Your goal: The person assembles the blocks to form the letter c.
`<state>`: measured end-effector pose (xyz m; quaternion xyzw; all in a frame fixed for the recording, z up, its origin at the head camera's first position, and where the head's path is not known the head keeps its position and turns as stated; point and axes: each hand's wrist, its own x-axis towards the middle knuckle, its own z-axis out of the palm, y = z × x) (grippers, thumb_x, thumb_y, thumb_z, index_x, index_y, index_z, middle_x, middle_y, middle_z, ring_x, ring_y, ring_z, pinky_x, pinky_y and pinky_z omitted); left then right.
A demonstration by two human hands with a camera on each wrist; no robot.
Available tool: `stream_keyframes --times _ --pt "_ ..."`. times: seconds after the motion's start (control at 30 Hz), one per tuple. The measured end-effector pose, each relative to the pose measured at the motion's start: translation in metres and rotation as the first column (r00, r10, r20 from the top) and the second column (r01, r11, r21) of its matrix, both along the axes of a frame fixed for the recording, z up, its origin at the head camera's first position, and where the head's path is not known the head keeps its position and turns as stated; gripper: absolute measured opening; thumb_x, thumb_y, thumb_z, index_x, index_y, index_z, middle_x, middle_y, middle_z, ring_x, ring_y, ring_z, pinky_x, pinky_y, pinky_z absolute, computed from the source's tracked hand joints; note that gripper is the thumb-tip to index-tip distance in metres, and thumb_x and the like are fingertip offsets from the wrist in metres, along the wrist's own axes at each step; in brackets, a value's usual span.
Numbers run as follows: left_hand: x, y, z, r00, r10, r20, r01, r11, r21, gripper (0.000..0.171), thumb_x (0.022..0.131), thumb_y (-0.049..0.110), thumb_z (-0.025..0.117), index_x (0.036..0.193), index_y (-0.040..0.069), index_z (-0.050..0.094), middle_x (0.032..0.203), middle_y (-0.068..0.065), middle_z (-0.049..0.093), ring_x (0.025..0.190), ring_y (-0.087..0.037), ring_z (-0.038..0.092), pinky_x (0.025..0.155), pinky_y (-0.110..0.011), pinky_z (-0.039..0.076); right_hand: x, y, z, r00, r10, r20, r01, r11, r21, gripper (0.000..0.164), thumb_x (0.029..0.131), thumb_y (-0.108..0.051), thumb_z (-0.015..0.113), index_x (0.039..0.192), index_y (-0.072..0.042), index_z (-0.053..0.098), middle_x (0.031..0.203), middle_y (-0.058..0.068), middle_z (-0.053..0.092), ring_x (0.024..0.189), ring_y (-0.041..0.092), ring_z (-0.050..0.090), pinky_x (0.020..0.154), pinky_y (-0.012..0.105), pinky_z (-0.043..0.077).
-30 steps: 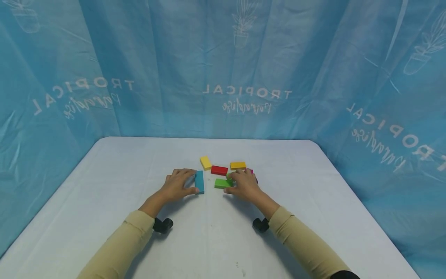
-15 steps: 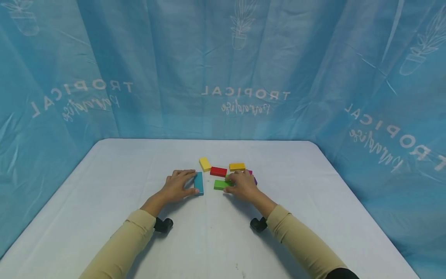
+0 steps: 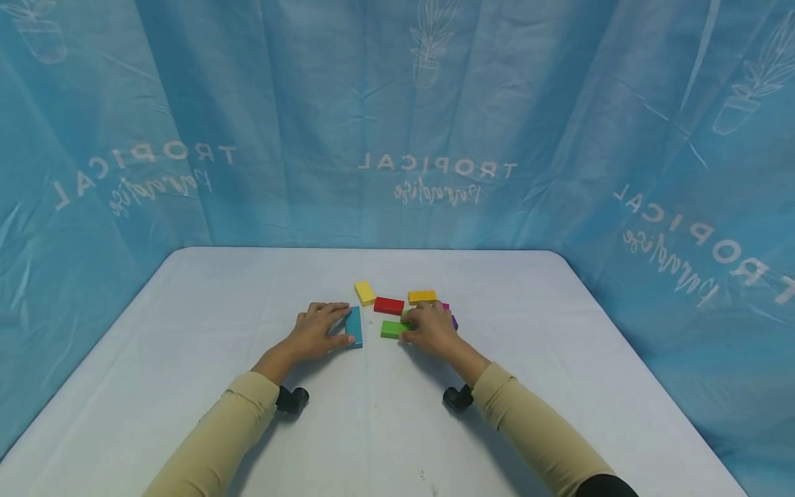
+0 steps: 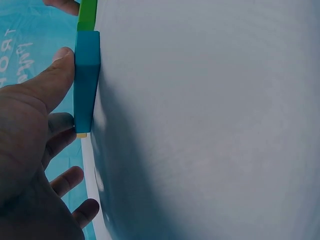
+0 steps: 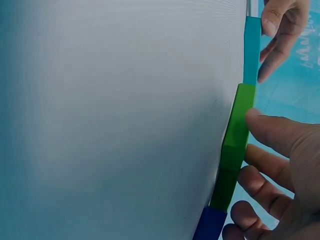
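Observation:
My left hand [image 3: 318, 330] rests on a flat blue block [image 3: 353, 327], thumb at its near end and forefinger at its far end. In the left wrist view, the thumb and fingertips lie along the block's upper face, and the other fingers spread past it. On the right, my right hand [image 3: 431, 329] touches a bright green block [image 3: 394, 330] with its thumb. Its fingers reach over a second green block [image 5: 226, 189], mostly hidden from the head camera. A purple block [image 3: 455, 322] and a magenta block [image 3: 446, 306] show partly behind that hand.
Beyond the hands lie a light yellow block [image 3: 365, 293], a red block [image 3: 389, 306] and a deeper yellow block [image 3: 422, 296]. A white cloth covers the table [image 3: 248, 276]. Blue printed curtains [image 3: 323, 124] enclose its back and sides.
Both hands stay at the same blocks, which keep their places. The right forearm has shifted very slightly left, and the head view has tilted a little.

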<state>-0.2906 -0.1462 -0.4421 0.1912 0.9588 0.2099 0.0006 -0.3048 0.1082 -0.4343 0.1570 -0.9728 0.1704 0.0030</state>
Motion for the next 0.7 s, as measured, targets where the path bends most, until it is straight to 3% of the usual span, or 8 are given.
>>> stream_keyframes --times 0.47,0.7 --pt "0.0021 -0.0010 0.0014 1.000 -0.003 0.011 0.003 1.000 0.004 0.067 0.090 0.036 0.068 0.144 0.005 0.044 0.147 -0.013 0.040 0.131 -0.039 0.029 0.098 -0.056 0.027 -0.0045 0.0039 -0.0047 1.000 -0.014 0.002 0.014 1.000 -0.008 0.039 0.077 -0.035 0.081 0.112 -0.021 0.074 0.097 -0.002 0.058 0.100 0.023 0.042 0.082 0.042 0.034" --pt "0.0019 -0.0004 0.0018 1.000 0.004 0.015 -0.004 1.000 -0.001 0.068 0.090 0.038 0.067 0.144 0.006 0.043 0.148 -0.012 0.039 0.131 -0.038 0.029 0.098 -0.055 0.027 -0.0051 0.0083 -0.0064 0.999 -0.025 0.033 0.027 0.998 -0.060 0.040 0.076 -0.035 0.082 0.113 -0.023 0.074 0.092 -0.005 0.055 0.099 0.022 0.041 0.079 0.039 0.032"
